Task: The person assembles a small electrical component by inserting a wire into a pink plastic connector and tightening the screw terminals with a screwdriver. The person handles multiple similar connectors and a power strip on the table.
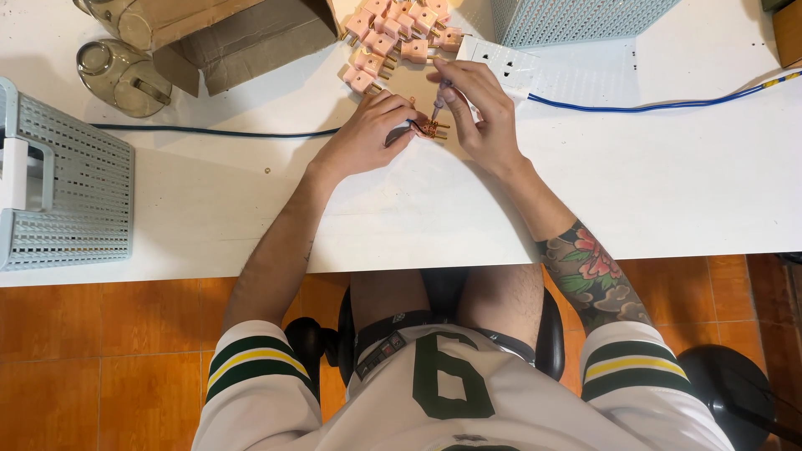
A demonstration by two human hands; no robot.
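My left hand [368, 134] rests on the white table [418, 217] and pinches a small plug part with brass pins [431, 129] and a dark cable end. My right hand [480, 108] grips a thin screwdriver [439, 98], its tip pointing down onto the brass pins. Both hands meet just in front of a pile of pink plug adapters [397, 33].
A white power strip [501, 60] with a blue cable [668, 104] lies right of the pile. A pale blue perforated basket [67, 184] stands at the left, another [568, 18] at the back. A cardboard box [242, 38] and a glass lid [121, 75] sit back left.
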